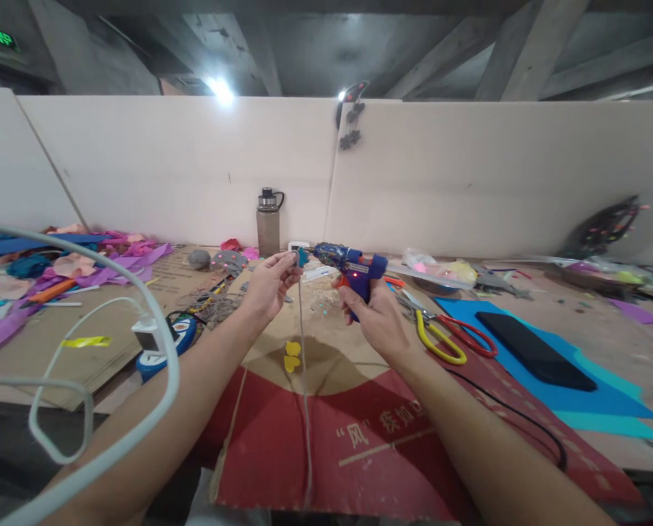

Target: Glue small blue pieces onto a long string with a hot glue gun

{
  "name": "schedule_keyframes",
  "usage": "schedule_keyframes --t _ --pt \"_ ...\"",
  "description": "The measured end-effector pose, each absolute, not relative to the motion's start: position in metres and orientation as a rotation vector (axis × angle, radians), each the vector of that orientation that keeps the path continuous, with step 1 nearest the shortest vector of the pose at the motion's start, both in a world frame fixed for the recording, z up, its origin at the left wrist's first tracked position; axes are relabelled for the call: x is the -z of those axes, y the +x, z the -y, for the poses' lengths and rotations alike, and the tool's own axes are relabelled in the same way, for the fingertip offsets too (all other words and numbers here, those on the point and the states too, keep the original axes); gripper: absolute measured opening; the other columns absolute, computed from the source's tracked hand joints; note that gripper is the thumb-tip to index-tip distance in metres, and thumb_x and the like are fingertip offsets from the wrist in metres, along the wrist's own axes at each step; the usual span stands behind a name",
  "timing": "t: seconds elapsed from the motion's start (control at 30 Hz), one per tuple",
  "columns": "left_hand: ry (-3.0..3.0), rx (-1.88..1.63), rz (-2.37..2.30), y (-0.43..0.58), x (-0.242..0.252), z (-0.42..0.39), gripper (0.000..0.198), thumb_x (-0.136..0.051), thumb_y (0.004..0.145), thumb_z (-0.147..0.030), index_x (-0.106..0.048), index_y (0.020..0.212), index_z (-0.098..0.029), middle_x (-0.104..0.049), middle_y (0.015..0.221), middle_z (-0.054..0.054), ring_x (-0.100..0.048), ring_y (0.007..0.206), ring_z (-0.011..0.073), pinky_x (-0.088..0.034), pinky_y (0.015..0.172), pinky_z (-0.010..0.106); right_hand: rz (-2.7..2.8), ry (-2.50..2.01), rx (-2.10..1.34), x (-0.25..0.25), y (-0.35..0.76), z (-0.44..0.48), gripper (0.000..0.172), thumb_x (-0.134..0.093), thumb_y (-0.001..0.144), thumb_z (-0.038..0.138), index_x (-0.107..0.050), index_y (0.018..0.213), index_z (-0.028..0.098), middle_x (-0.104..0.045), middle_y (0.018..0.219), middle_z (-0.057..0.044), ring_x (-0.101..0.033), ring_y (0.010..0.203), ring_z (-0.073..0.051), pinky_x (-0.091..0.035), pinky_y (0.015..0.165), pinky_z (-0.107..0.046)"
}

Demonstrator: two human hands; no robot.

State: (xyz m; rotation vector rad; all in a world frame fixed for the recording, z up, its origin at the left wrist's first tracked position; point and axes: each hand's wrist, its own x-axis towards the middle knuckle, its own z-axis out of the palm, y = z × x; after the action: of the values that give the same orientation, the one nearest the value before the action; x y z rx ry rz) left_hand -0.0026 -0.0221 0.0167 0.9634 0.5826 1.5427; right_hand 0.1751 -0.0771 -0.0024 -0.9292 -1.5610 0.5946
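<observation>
My left hand pinches a small teal felt piece, with a grey cord hanging from the same fingertips down over the cardboard. A blue glue gun is in the grip of my right hand, its nozzle pointing left at the felt piece; a small red light glows on its body. Whether the nozzle touches the felt, I cannot tell. On the cardboard below lie two small yellow cut-out pieces.
Scissors with yellow and red handles, and a black phone on blue sheets, lie at right. A bottle stands behind. Felt scraps, a power strip and a looping white cable are at left.
</observation>
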Motion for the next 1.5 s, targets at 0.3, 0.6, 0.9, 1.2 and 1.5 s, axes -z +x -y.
schedule_keyframes --t 0.3,0.6,0.9,1.2,1.5 --pt "1.012 -1.550 -0.541 -0.002 -0.013 0.020 0.019 -0.075 0.067 -0.020 -0.063 0.080 -0.012 -0.066 0.069 0.001 -0.062 0.058 0.0074 -0.048 0.053 0.016 1.584 -1.082 -0.481 0.010 0.176 0.072 0.029 -0.052 0.084 0.040 -0.054 0.102 0.018 -0.060 0.082 -0.005 -0.052 0.061 -0.015 -0.044 0.055 -0.031" --pt "1.045 -1.562 -0.553 0.002 -0.016 0.025 0.021 -0.076 0.065 -0.022 -0.063 0.079 -0.013 -0.066 0.070 0.001 -0.064 0.059 0.0091 -0.048 0.053 0.017 1.613 -1.105 -0.396 0.003 0.174 0.077 0.025 -0.051 0.084 0.039 -0.053 0.099 0.018 -0.058 0.076 -0.004 -0.055 0.071 -0.021 -0.043 0.062 -0.034" --pt "1.082 -1.579 -0.579 0.002 -0.015 0.025 0.024 -0.077 0.064 -0.025 -0.062 0.080 -0.013 -0.065 0.070 0.001 -0.064 0.059 0.0102 -0.048 0.054 0.019 1.633 -1.077 -0.309 0.004 0.174 0.081 0.027 -0.051 0.085 0.039 -0.054 0.103 0.020 -0.062 0.082 -0.006 -0.056 0.072 -0.022 -0.042 0.067 -0.036" --pt "1.061 -1.588 -0.576 0.003 -0.018 0.028 0.023 -0.076 0.064 -0.023 -0.061 0.079 -0.013 -0.063 0.065 0.000 -0.064 0.058 0.0107 -0.048 0.054 0.019 1.646 -1.129 -0.241 0.002 0.174 0.082 0.029 -0.050 0.084 0.036 -0.055 0.106 0.018 -0.064 0.092 -0.010 -0.057 0.079 -0.024 -0.043 0.073 -0.039" --pt "1.063 -1.587 -0.572 0.003 -0.019 0.030 0.021 -0.075 0.065 -0.022 -0.061 0.078 -0.013 -0.063 0.065 0.000 -0.064 0.058 0.0107 -0.048 0.054 0.019 1.656 -1.108 -0.217 0.002 0.173 0.083 0.026 -0.051 0.084 0.036 -0.056 0.104 0.019 -0.064 0.094 -0.010 -0.058 0.083 -0.025 -0.044 0.076 -0.041"
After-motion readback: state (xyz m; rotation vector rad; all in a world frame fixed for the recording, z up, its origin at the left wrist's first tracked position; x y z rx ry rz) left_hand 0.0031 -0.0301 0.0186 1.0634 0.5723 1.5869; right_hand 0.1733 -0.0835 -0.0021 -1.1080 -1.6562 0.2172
